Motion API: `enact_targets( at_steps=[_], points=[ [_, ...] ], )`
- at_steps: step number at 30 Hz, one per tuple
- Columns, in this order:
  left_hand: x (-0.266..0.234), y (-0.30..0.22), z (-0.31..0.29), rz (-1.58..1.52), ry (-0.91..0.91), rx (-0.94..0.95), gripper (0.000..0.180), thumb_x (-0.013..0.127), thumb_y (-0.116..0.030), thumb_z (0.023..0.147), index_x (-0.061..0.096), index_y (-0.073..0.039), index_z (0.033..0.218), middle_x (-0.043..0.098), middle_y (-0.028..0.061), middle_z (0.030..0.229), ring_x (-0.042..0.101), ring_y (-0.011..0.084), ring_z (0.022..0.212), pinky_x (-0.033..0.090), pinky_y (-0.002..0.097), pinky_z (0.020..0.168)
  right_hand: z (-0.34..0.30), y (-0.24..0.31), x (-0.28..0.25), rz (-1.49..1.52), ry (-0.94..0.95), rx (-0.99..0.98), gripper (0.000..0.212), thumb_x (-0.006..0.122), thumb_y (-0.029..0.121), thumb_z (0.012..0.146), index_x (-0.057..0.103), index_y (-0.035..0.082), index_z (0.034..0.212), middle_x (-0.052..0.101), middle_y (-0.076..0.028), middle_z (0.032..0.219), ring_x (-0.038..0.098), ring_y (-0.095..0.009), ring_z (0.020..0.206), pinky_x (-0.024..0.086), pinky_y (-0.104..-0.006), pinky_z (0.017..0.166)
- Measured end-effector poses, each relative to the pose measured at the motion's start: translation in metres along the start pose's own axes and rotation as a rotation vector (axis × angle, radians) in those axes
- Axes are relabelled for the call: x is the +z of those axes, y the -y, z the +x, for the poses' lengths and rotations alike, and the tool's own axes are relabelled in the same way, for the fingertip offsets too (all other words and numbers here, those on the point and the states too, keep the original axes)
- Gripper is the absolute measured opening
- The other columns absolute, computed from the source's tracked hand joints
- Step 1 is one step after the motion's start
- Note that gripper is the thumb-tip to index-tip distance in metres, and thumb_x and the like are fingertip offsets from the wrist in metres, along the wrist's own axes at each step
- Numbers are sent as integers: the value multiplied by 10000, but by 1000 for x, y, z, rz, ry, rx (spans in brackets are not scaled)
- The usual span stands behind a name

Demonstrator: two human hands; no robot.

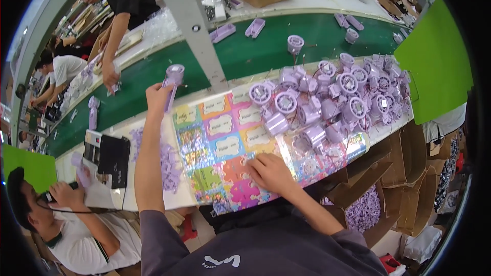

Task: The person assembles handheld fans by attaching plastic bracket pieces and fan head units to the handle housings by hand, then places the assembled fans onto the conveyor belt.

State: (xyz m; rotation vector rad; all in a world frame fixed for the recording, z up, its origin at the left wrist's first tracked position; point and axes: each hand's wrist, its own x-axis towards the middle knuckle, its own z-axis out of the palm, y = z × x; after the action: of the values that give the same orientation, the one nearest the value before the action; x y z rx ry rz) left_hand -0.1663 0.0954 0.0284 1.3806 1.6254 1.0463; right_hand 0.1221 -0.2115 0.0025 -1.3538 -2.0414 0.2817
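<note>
My left hand (157,99) is closed on the handle of a lavender handheld fan housing (175,74), held out over the near edge of the green conveyor belt (146,66), its round head up. My right hand (270,173) lies on a colourful patterned sheet (227,145), fingers slightly bent and apart, with nothing seen in them. Beyond it, to the right, a large heap of lavender round fan heads (332,97) with thin reddish wires covers the table. Small lavender parts (171,168) lie in a pile left of the sheet.
A black box-like device (113,156) stands at the left, beside a seated person (87,225) with a tool. Another person (128,5) reaches over the belt. Loose housings (254,28) ride on the belt. A metal post (192,25) rises ahead; cardboard boxes (404,174) stand at right.
</note>
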Motion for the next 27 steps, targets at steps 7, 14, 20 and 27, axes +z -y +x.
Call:
enact_targets(
  at_steps=[7,14,20,27],
  points=[
    [15,54,66,369,-371,9,490,781,-437,773,758,-34,1052,749,180,979,712,343,930,533,412,857,4,-3,4,31,24,93,133,673,145,847,617,50,921,616,-111,827,658,-300,795,523,-407,707],
    [3,72,96,320,-293,-49,469,790,-421,779,766,-12,1008,750,190,955,719,349,916,535,422,851,13,0,2,71,10,125,135,685,115,824,608,41,907,633,-117,806,661,-311,749,539,-403,686],
    [-43,72,105,401,-467,-30,452,783,-246,755,711,7,1124,709,194,1020,660,332,925,511,431,864,23,6,1,96,24,114,135,685,119,821,600,43,894,616,-107,780,652,-298,733,533,-399,672],
    [66,-32,90,553,-330,900,409,726,-166,763,637,-36,1140,643,171,1125,572,368,1112,422,476,989,16,-2,-1,9,56,139,183,715,129,792,615,58,928,640,-101,813,661,-287,723,531,-392,642]
  ],
)
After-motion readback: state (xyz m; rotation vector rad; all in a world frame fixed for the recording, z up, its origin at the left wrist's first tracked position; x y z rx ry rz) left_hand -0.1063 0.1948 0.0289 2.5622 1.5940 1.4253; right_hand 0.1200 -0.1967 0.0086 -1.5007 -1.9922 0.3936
